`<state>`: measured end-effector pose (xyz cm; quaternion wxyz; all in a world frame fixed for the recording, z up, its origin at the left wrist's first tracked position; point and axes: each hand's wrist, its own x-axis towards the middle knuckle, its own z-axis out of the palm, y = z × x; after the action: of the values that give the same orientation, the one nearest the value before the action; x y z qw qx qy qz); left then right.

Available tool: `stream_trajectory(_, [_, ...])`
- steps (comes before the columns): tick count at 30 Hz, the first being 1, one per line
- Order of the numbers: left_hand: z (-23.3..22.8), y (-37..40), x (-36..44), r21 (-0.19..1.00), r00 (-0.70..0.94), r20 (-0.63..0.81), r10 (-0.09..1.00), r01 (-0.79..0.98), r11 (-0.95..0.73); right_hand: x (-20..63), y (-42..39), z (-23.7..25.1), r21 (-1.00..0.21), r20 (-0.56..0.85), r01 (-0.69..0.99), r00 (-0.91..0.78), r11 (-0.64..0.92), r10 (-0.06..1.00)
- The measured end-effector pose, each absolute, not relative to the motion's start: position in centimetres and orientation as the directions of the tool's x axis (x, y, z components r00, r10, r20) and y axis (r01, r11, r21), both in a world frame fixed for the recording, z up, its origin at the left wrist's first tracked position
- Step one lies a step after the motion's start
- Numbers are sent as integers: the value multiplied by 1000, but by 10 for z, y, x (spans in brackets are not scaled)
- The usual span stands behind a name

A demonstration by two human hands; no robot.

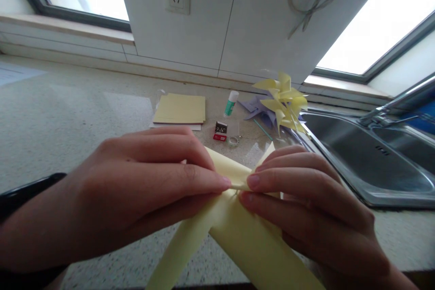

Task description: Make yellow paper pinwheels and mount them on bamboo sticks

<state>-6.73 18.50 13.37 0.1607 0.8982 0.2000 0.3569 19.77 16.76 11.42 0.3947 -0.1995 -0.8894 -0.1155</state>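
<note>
A pale yellow paper sheet (pixel 244 235), cut and curled into flaps, lies on the speckled counter (pixel 68 118) close to me. My left hand (pixel 142 186) comes in from the left and pinches a flap at the paper's middle. From the right, my right hand (pixel 306 204) presses its fingertips on the same middle point, and the fingertips of both hands nearly touch. Much of the sheet is hidden under the hands.
Farther back lie a stack of yellow paper (pixel 180 108), a glue stick (pixel 231 103), a small red box (pixel 220 131) and a clear tape roll (pixel 234 139). Finished yellow (pixel 283 102) and lilac (pixel 256 108) paper pinwheels stand by the steel sink (pixel 367 158) at right.
</note>
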Motion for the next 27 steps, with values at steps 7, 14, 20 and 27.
stream_trajectory(7, [132,186,-67,423,664,577,476,255,-869,194,157,117,-48,745,509,-555,859,370])
stream_trajectory(14, [133,187,-66,425,670,580,463,237,-874,198,166,116,68,729,463,-628,884,273])
stream_trajectory(20, [133,187,-66,426,678,565,470,248,-870,198,168,114,56,745,464,-609,884,273])
stream_trajectory(27, [133,187,-64,442,674,564,478,242,-864,197,168,113,74,750,473,-607,878,264])
